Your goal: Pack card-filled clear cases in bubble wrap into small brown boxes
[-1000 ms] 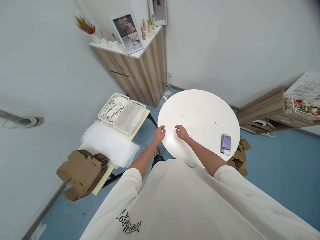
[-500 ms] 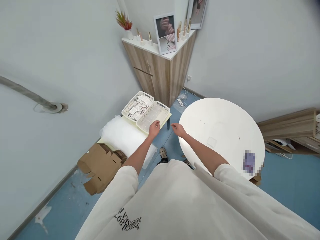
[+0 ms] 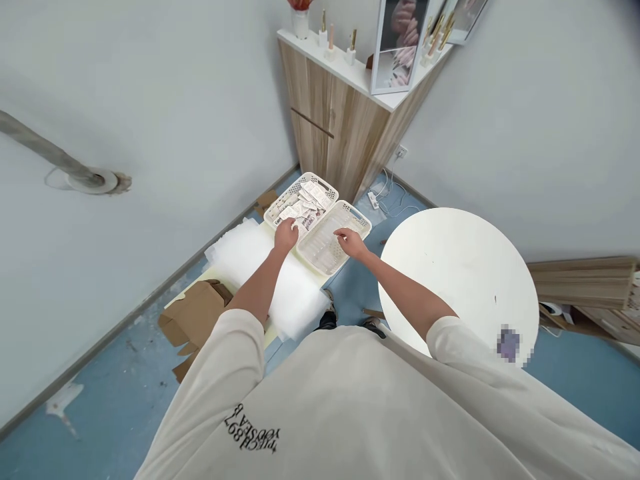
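"State the grip."
"The left hand point(image 3: 287, 235) and right hand point(image 3: 351, 243) are hanging part-open, showing nothing held; contact is remaining unclear."
"And the change?"
"They are shifting from the round white table point(image 3: 460, 267) to the baskets, so work appears to be moving there. Clear plastic pieces point(image 3: 323, 243) are lying in the nearer basket point(image 3: 368, 223), printed packets point(image 3: 316, 193) in the farther basket point(image 3: 327, 187)."
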Tool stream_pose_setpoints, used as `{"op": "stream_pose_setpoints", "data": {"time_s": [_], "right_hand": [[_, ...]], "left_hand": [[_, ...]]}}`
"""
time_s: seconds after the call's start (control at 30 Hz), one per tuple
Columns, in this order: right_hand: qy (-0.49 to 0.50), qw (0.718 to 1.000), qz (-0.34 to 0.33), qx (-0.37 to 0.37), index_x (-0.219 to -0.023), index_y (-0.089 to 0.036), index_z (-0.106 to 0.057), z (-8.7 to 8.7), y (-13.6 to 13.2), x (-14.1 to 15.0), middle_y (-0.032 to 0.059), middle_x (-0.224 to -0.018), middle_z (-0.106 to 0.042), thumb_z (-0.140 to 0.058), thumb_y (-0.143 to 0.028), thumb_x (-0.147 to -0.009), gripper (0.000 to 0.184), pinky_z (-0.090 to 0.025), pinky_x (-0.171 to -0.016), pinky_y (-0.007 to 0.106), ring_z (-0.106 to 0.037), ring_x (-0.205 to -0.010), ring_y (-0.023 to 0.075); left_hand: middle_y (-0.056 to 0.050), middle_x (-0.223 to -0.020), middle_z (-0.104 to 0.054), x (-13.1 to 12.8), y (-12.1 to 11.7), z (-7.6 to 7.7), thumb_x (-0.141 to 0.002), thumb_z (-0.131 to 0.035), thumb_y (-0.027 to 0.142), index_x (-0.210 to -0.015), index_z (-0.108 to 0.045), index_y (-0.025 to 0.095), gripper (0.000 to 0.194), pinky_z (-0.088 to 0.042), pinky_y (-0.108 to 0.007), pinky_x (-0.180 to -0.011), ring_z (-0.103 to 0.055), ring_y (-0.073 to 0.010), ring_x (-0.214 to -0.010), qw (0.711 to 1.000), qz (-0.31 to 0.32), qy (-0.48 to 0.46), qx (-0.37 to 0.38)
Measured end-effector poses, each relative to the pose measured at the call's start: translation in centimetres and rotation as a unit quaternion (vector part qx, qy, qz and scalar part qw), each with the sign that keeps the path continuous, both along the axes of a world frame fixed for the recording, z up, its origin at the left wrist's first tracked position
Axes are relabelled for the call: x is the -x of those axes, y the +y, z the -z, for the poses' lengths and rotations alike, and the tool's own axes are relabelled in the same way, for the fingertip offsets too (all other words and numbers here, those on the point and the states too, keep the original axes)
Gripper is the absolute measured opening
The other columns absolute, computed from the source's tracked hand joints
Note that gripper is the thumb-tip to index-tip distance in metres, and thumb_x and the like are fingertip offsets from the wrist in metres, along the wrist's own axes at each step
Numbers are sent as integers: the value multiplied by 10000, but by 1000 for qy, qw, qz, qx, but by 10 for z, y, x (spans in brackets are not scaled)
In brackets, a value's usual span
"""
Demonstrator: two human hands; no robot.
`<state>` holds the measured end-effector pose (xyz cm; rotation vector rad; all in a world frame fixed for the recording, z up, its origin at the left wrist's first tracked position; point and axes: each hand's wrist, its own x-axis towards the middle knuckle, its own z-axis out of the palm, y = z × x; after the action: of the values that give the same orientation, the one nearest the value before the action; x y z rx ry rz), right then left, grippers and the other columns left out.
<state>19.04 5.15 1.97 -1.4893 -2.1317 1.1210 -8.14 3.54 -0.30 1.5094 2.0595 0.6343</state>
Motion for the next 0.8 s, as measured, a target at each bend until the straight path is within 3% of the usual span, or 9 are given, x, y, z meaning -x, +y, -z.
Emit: {"op": "stream_pose_setpoints", "data": {"time_s": [0.13, 0.33, 0.6, 0.8], "right_hand": [[-8, 1000, -19, -7, -1190, -203, -694, 3, 23, 22, 77, -1254, -685, -452, -170, -941, 349, -503, -1001, 370, -635, -1111, 214], [-13, 999, -41, -20, -1186, -179, -692, 6, 64, 55, 91, -1239, -684, -448, -191, -962, 331, -499, -1003, 388, -629, -1118, 226], [-13, 998, -65, -5, -1209, -151, -680, 12, 87, 78, 114, -1264, -660, -427, -210, -978, 347, -484, -1014, 401, -611, -1126, 234], [-16, 998, -67, -3, -1204, -157, -687, 10, 87, 81, 112, -1251, -669, -436, -184, -956, 354, -484, -1009, 396, -608, -1126, 234]], "left_hand": [[-159, -1317, -627, 21, 28, 12, -918, -514, 203, -1282, -601, 145, 378, -413, -442, -1087, -539, -310, -1270, 999, 18, 44, 21], [-212, -1295, -599, 31, 57, 25, -913, -607, 227, -1241, -578, 119, 346, -387, -496, -1084, -518, -381, -1279, 989, 59, 96, 94], [-231, -1262, -604, 33, 64, 33, -902, -641, 225, -1217, -554, 108, 347, -388, -513, -1071, -535, -397, -1250, 975, 101, 156, 119], [-236, -1160, -661, 34, 62, 26, -954, -519, 195, -1225, -570, 105, 290, -441, -476, -990, -621, -366, -1147, 969, 112, 169, 140]]}}
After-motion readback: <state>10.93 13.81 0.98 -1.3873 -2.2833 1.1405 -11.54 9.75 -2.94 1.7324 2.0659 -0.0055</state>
